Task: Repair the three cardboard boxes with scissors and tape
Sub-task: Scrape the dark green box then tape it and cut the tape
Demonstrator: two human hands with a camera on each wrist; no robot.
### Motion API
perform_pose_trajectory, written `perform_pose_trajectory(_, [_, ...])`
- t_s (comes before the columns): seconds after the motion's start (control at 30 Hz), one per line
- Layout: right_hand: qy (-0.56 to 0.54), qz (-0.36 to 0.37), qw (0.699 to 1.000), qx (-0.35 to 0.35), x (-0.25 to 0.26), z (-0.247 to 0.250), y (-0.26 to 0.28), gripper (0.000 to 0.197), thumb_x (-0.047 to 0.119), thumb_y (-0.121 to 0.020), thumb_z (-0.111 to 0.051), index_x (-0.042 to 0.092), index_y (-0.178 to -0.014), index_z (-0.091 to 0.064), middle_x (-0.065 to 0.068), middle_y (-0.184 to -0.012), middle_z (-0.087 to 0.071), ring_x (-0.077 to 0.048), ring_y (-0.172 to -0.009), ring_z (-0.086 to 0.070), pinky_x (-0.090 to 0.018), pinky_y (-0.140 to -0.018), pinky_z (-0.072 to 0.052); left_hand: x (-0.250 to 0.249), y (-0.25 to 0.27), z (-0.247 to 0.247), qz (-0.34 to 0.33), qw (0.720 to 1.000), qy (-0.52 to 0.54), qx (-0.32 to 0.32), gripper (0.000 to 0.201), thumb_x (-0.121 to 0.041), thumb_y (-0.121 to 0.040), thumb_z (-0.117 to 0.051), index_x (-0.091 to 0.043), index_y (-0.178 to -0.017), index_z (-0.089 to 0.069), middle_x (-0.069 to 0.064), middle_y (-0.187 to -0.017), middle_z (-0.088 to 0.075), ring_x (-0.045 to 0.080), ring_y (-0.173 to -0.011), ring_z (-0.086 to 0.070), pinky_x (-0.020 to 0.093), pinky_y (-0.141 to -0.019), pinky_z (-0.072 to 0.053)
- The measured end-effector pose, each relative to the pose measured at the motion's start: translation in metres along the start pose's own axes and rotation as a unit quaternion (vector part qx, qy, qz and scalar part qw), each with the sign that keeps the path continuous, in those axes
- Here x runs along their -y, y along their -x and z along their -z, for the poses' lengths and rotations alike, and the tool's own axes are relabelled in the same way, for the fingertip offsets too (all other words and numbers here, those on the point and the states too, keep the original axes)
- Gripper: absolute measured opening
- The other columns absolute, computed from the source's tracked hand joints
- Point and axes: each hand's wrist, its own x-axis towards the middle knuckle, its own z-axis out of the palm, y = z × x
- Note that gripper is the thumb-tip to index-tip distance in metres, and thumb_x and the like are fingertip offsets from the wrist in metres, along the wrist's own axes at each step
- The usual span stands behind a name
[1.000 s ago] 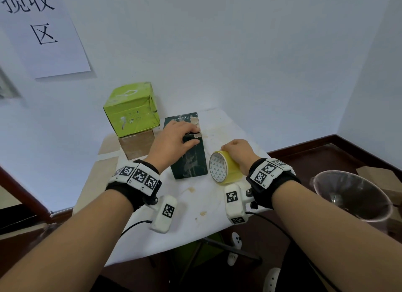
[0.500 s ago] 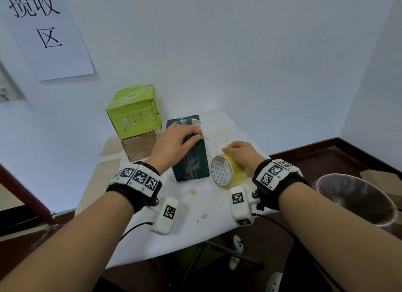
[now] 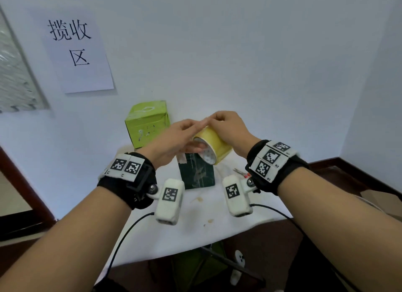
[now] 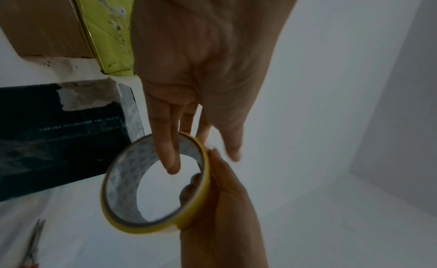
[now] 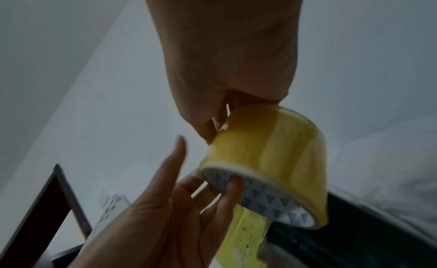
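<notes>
Both hands hold a roll of yellow tape (image 3: pixel 214 142) in the air above the white worktop (image 3: pixel 195 231), over the far end of the dark green box (image 3: pixel 196 172). The roll is wide, with translucent yellow tape wound on a white core printed inside with small grey triangles; its open end faces the person and tilts down to the left.

The right hand (image 3: pixel 228 131) grips the roll from above and the right, fingers curled over the outer band, with fingertips bunched at the top edge of the tape. The left hand (image 3: pixel 174 142) comes in from the left with its fingers fairly straight: in the left wrist view one finger (image 4: pixel 166 150) reaches inside the core and the others lie along the rim, while the forefinger stretches up to meet the right hand's fingertips. Whether a loose tape end is pinched there cannot be made out.

The dark green box lies flat on the worktop, long side running away from the person, with a torn pale patch of old tape (image 4: pixel 82 96) at its far end. Behind it to the left a lime-green box (image 3: pixel 148 123) with scuffed white marks sits on top of a brown cardboard box (image 4: pixel 42 23), both against the wall. Scissors (image 3: pixel 240 172) lie on the worktop to the right, partly hidden behind the right wrist; red shows at their handle end. A paper sign (image 3: pixel 76 50) with three handwritten characters hangs on the wall.
</notes>
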Motion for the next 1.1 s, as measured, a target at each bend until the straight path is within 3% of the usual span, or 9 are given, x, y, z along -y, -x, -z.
perform_pose_trajectory(0.13, [-0.001,0.012,0.999,0.047,0.019,-0.028,0.004,0.013,0.02,-0.09,-0.061,0.015,-0.088,-0.073,0.0,-0.095,-0.069,-0.015,-0.088,-0.063,-0.027,-0.075,-0.053,0.004,0.01,0.036,0.008,0.996,0.058,-0.064,0.011,-0.005,-0.089,-0.064,-0.009,-0.099,-0.065,0.006,-0.094,-0.068,0.012,-0.075,-0.068,0.021,-0.065,-0.056])
perform_pose_trajectory(0.23, [0.077,0.051,0.991,0.097,0.022,-0.05,0.004,0.017,0.022,-0.09,-0.062,0.012,-0.097,-0.074,0.002,-0.098,-0.068,-0.014,-0.09,-0.062,-0.028,-0.081,-0.051,0.014,0.017,0.07,0.011,0.995,-0.017,-0.096,0.011,-0.004,-0.088,-0.063,-0.007,-0.097,-0.069,0.009,-0.096,-0.069,0.018,-0.084,-0.065,0.027,-0.075,-0.055])
perform_pose_trajectory(0.33, [0.162,0.075,0.981,0.081,0.014,-0.065,-0.001,0.027,0.024,-0.093,-0.056,0.012,-0.116,-0.067,-0.001,-0.124,-0.06,-0.017,-0.11,-0.058,-0.028,-0.097,-0.043,0.029,0.024,0.097,0.014,0.981,-0.139,-0.132,0.008,-0.006,-0.086,-0.067,-0.012,-0.085,-0.073,0.006,-0.084,-0.069,0.018,-0.079,-0.061,0.031,-0.075,-0.051])
perform_pose_trajectory(0.47, [0.182,0.001,0.982,0.043,-0.004,-0.069,-0.017,0.034,0.027,-0.091,-0.057,0.016,-0.122,-0.061,-0.004,-0.131,-0.055,-0.024,-0.119,-0.052,-0.037,-0.101,-0.042,0.056,0.028,0.12,0.014,0.901,-0.396,-0.177,0.012,-0.006,-0.087,-0.062,-0.011,-0.088,-0.073,-0.001,-0.089,-0.065,0.013,-0.083,-0.056,0.022,-0.069,-0.039])
perform_pose_trajectory(0.57, [0.305,-0.046,0.949,0.068,-0.013,-0.078,-0.022,0.048,0.046,-0.085,-0.061,0.025,-0.128,-0.054,-0.002,-0.139,-0.044,-0.03,-0.129,-0.039,-0.045,-0.105,-0.036,0.084,0.022,0.128,0.038,0.854,-0.5,-0.134,0.02,-0.002,-0.088,-0.053,-0.007,-0.096,-0.072,0.008,-0.107,-0.066,0.022,-0.103,-0.058,0.023,-0.082,-0.04])
perform_pose_trajectory(0.7, [0.364,-0.075,0.924,0.091,-0.02,-0.091,-0.025,0.084,0.072,-0.075,-0.056,0.025,-0.142,-0.036,0.0,-0.152,-0.022,-0.04,-0.137,-0.02,-0.054,-0.109,-0.023,0.104,0.009,0.12,0.058,0.839,-0.536,-0.075,0.023,-0.004,-0.09,-0.053,-0.008,-0.103,-0.071,0.007,-0.116,-0.064,0.024,-0.111,-0.056,0.027,-0.089,-0.04])
perform_pose_trajectory(0.83, [0.421,-0.093,0.898,0.087,-0.032,-0.095,-0.031,0.099,0.075,-0.072,-0.055,0.019,-0.148,-0.022,-0.004,-0.157,-0.011,-0.046,-0.138,-0.019,-0.053,-0.111,-0.02,0.117,-0.005,0.106,0.078,0.817,-0.572,0.011,0.026,-0.01,-0.091,-0.059,-0.009,-0.117,-0.066,0.009,-0.128,-0.056,0.023,-0.118,-0.051,0.025,-0.091,-0.037])
perform_pose_trajectory(0.97, [0.347,-0.088,0.932,0.05,-0.044,-0.073,-0.035,0.072,0.058,-0.074,-0.061,0.02,-0.13,-0.037,-0.001,-0.139,-0.034,-0.035,-0.12,-0.044,-0.049,-0.103,-0.032,0.123,-0.011,0.103,0.092,0.816,-0.569,0.055,0.041,-0.014,-0.093,-0.06,-0.016,-0.133,-0.055,0.008,-0.131,-0.054,0.022,-0.118,-0.051,0.023,-0.089,-0.036])
perform_pose_trajectory(1.1, [0.067,-0.095,0.993,0.027,-0.059,-0.042,-0.035,0.054,0.051,-0.073,-0.07,0.026,-0.111,-0.042,-0.002,-0.123,-0.04,-0.025,-0.103,-0.057,-0.043,-0.088,-0.051,0.121,-0.014,0.102,0.114,0.787,-0.605,0.041,0.046,-0.029,-0.096,-0.056,-0.019,-0.139,-0.046,0.007,-0.139,-0.048,0.023,-0.126,-0.046,0.03,-0.101,-0.037])
